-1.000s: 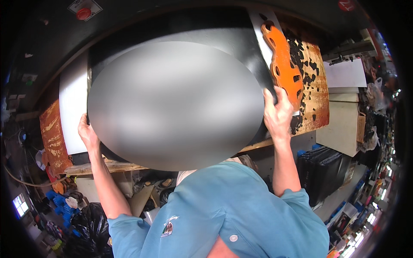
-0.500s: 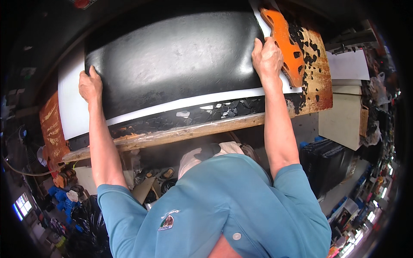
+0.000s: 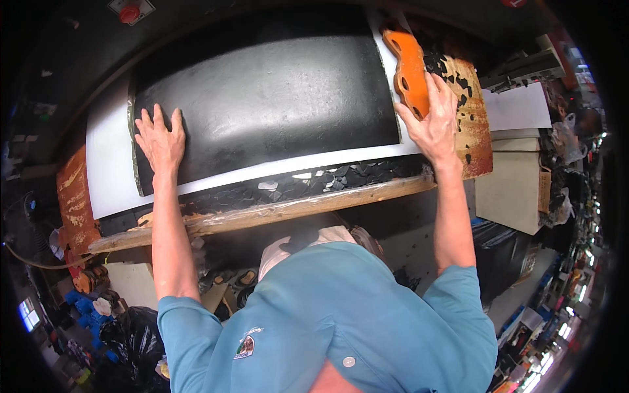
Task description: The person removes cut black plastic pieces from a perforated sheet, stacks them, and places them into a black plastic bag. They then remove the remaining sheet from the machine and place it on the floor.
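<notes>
A broad black sheet (image 3: 275, 98), apparently rubber, lies flat over a white board (image 3: 108, 150). My left hand (image 3: 161, 141) rests on the sheet's left part, palm down with fingers spread. At the board's right side is a long orange cutting die (image 3: 411, 65) with a wavy outline and oval holes. My right hand (image 3: 436, 121) grips the near end of this die, thumb on its left edge and fingers on its right. The fingertips' underside is hidden.
A wooden bar (image 3: 262, 219) runs along the table's front, with black scraps (image 3: 327, 178) behind it. Dark machinery carrying a red button (image 3: 129, 13) overhangs the far side. Pale panels (image 3: 508, 183) stand at right; a black plastic bag (image 3: 134, 334) sits low at left.
Both hands have let go of the sheet's side edges, and the sheet now lies flatter. My left hand moved inward onto it; my right hand moved rightward and took hold of the die.
</notes>
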`<state>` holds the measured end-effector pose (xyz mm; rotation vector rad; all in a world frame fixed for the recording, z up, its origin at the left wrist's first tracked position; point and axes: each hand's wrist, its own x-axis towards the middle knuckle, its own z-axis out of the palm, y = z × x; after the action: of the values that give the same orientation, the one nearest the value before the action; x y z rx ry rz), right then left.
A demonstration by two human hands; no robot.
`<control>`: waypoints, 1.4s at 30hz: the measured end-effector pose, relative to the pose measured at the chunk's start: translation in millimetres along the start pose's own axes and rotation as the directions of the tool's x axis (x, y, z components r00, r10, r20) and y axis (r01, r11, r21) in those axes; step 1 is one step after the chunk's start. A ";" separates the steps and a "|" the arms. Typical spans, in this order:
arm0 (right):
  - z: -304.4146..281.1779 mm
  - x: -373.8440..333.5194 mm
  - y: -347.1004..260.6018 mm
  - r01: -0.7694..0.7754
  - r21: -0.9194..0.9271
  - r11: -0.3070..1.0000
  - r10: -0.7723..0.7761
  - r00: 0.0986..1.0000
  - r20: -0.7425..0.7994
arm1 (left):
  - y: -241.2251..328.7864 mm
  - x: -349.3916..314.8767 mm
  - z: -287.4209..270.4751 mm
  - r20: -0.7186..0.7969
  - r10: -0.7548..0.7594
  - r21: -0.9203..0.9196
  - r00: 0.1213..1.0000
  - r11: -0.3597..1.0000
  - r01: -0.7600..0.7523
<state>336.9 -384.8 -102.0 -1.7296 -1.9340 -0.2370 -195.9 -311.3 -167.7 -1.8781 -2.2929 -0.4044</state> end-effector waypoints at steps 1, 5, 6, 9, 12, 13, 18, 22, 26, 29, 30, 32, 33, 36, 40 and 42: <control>-1.6 0.1 10.2 -0.080 -0.029 0.996 0.082 0.990 0.115 | -0.3 1.1 -1.2 -0.004 0.000 0.022 1.000 1.000 0.000; 3.2 2.5 45.2 -0.196 -0.082 0.977 0.213 0.909 0.357 | -6.4 -6.0 -17.7 0.095 0.107 0.050 0.990 0.992 -0.112; 5.8 2.1 51.7 -0.180 -0.046 0.983 0.184 0.915 0.358 | -11.1 -10.3 -24.4 0.081 0.155 0.004 0.985 0.988 -0.155; 14.7 3.6 66.5 -0.143 -0.044 0.989 0.149 0.922 0.358 | -24.0 -22.2 -35.2 0.135 0.128 0.064 0.983 0.988 -0.137; 14.8 8.8 69.2 -0.195 -0.014 0.981 0.185 0.901 0.393 | -29.4 -27.5 -25.4 -0.031 0.131 0.036 0.991 0.991 -0.130; 10.9 12.6 67.0 -0.166 0.038 0.985 0.141 0.922 0.360 | -31.9 -27.4 -22.0 -0.063 0.107 -0.019 0.992 0.994 -0.108; -22.6 24.3 15.1 -0.618 0.570 0.542 0.309 0.777 0.549 | -39.5 -22.6 -20.4 -0.196 0.076 -0.220 0.978 0.968 -0.120; -17.6 14.2 -73.1 -0.462 0.748 0.476 0.176 0.884 0.434 | -45.2 -18.4 -33.4 -0.171 -0.061 -0.431 0.983 0.902 -0.019; 17.2 14.0 -169.1 -0.489 0.826 0.282 0.080 0.870 0.487 | -63.9 -12.3 -49.4 -0.010 -0.182 -0.727 0.983 0.676 0.118; 54.5 26.3 -239.6 -0.357 0.810 0.465 -0.017 0.911 0.411 | -78.8 -2.9 -57.2 0.115 -0.216 -0.874 0.970 0.442 0.202; 65.4 31.0 -261.3 -0.320 0.781 0.536 -0.042 0.914 0.403 | -81.0 -0.5 -58.4 0.157 -0.229 -0.840 0.961 0.481 0.252; 81.8 36.9 -302.1 -0.226 0.728 0.648 -0.099 0.922 0.375 | -84.3 4.1 -59.3 0.210 -0.266 -0.774 0.941 0.543 0.327; 90.0 39.6 -321.5 -0.189 0.696 0.693 -0.113 0.925 0.364 | -84.6 5.9 -58.9 0.247 -0.294 -0.791 0.923 0.488 0.368; 115.9 50.4 -372.2 -0.041 0.629 0.777 -0.157 0.954 0.255 | -89.3 9.8 -60.0 0.196 -0.219 -0.789 0.956 0.544 0.286; 136.2 59.7 -414.4 -0.013 0.513 0.858 -0.135 0.959 0.250 | -93.8 11.8 -58.8 -0.132 -0.069 -0.641 0.989 0.767 -0.032; 144.7 63.0 -429.7 -0.010 0.474 0.880 -0.123 0.960 0.250 | -93.3 11.0 -56.3 -0.113 -0.136 -0.727 0.984 0.686 0.012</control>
<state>-118.0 -333.6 -101.4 -1.4300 -2.0182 0.4491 -292.4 -334.7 -121.4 -1.9145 -2.2726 -1.6285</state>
